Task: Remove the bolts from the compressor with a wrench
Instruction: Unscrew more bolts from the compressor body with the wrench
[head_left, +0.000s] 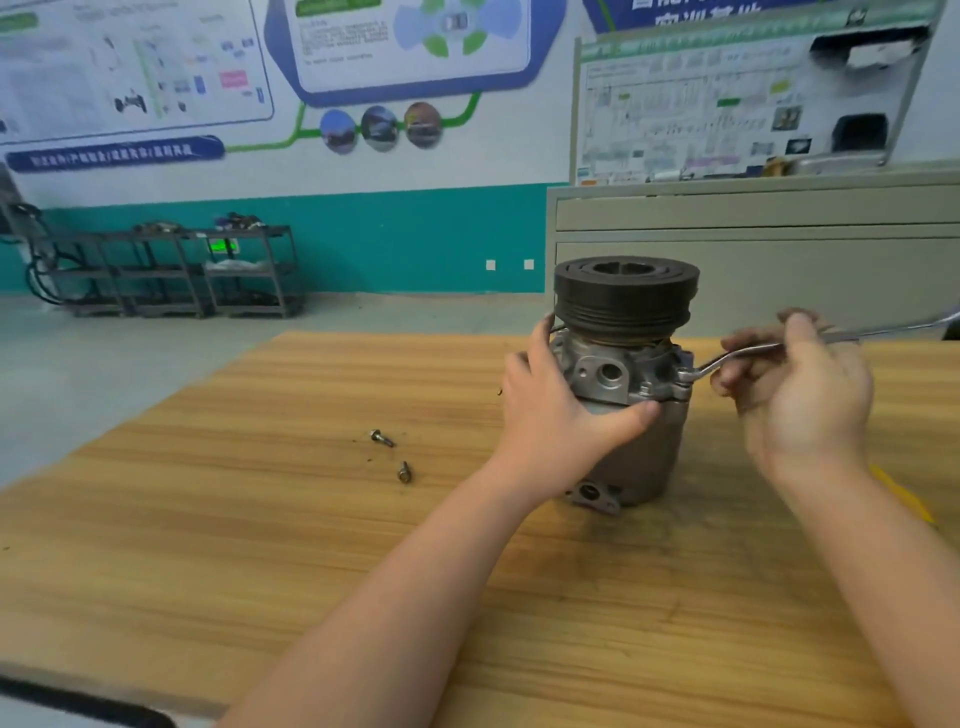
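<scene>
The compressor (631, 364) stands upright on the wooden table (260, 545), its black pulley on top and grey metal body below. My left hand (550, 415) grips the body from the left, thumb across its front. A silver ring wrench (737, 356) has its ring end on a bolt (683, 376) on the compressor's right flange, and its handle runs right towards the frame edge. My right hand (800, 395) holds the wrench handle with curled fingers. Two removed bolts (383, 438) (404, 472) lie on the table left of the compressor.
A grey metal cabinet (779, 249) stands behind the table on the right. Dark shelving racks (171, 270) sit against the teal-and-white wall at the far left. A yellow object (901, 493) lies on the table behind my right forearm.
</scene>
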